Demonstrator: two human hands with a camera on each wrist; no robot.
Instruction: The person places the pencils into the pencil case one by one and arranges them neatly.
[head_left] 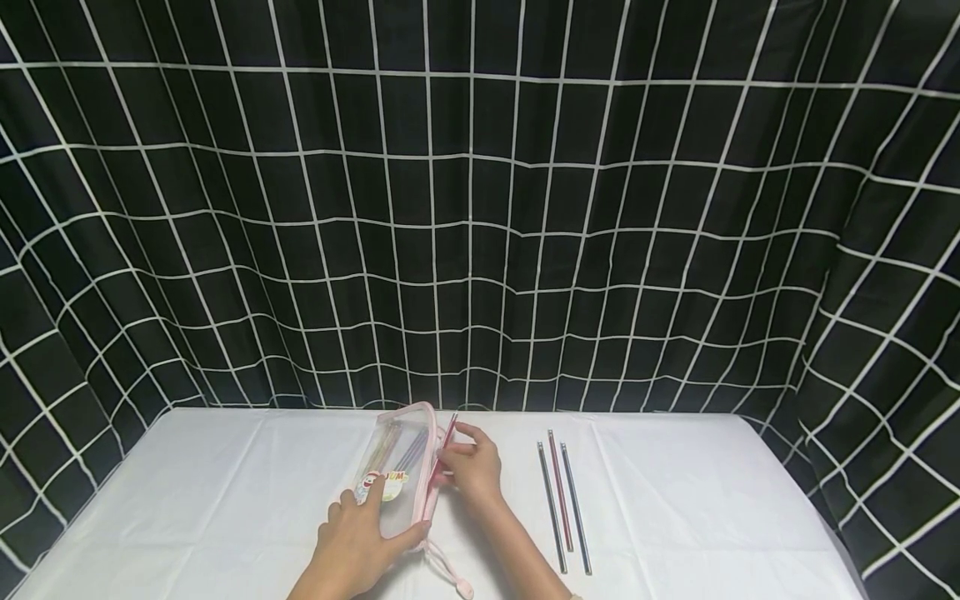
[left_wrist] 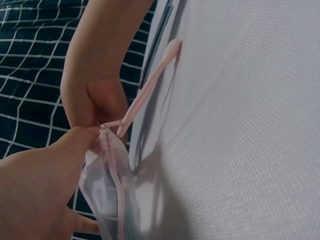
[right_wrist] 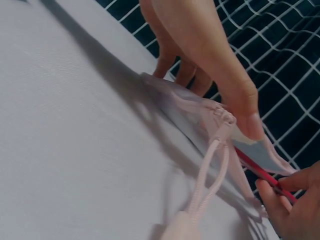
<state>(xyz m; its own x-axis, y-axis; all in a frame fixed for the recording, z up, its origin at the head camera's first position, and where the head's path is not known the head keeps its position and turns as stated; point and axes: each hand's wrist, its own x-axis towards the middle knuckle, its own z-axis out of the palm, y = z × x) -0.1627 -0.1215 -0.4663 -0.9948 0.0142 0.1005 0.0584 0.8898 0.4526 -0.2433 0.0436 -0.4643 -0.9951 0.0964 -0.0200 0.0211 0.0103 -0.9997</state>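
Observation:
A see-through pencil pouch [head_left: 399, 518] with pink trim lies on the white table, its zipped side open toward the right. Several pencils [head_left: 409, 454] show through its clear wall. My left hand [head_left: 352, 537] holds the near end of the pouch, thumb at the pink edge and fingers spread over the printed face. Between thumb and fingers of my right hand [head_left: 474, 468] is a red pencil [head_left: 451, 427], pinched at the pouch's opening. In the right wrist view, part of this red pencil [right_wrist: 257, 169] lies inside the mouth; its far end is hidden.
Right of the hands lie three pencils: a dark one [head_left: 552, 508], a red one [head_left: 561, 492] and another dark one [head_left: 576, 508]. A pink zipper pull [head_left: 463, 588] trails from the pouch's near end. Behind the table hangs a black curtain [head_left: 487, 250] with white grid lines.

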